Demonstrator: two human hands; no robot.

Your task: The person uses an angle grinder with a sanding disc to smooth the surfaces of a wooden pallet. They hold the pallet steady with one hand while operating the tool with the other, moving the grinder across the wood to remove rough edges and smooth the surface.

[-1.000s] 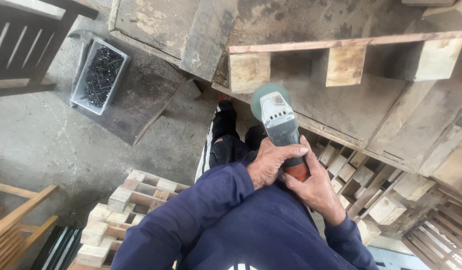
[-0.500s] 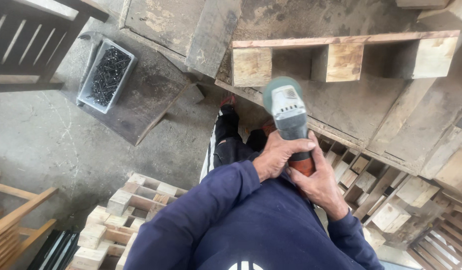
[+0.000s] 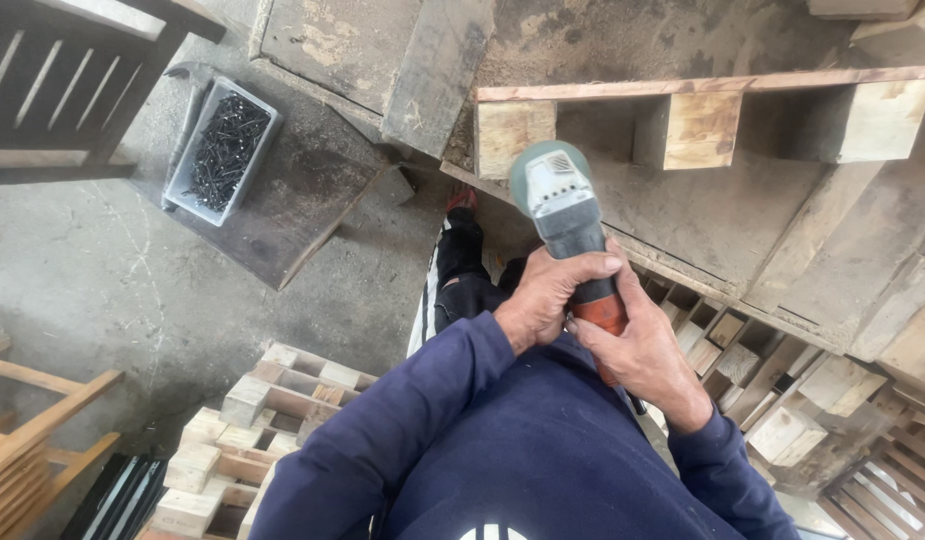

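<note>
The grey-green plastic angle grinder [image 3: 562, 215] looks matt and dusty, its orange grip section [image 3: 600, 312] smoother. The pale wooden pallet [image 3: 702, 120] just beyond the grinder shows raw, rough-sawn blocks with fresh-cut end grain. Left of the grinder, the grey plastic tray [image 3: 187, 180] holds dark metal screws [image 3: 222, 145] with a dull sheen. The concrete floor [image 3: 82, 270] is rough, stained and cracked. The navy cloth sleeve [image 3: 382, 430] looks soft and matt.
</note>
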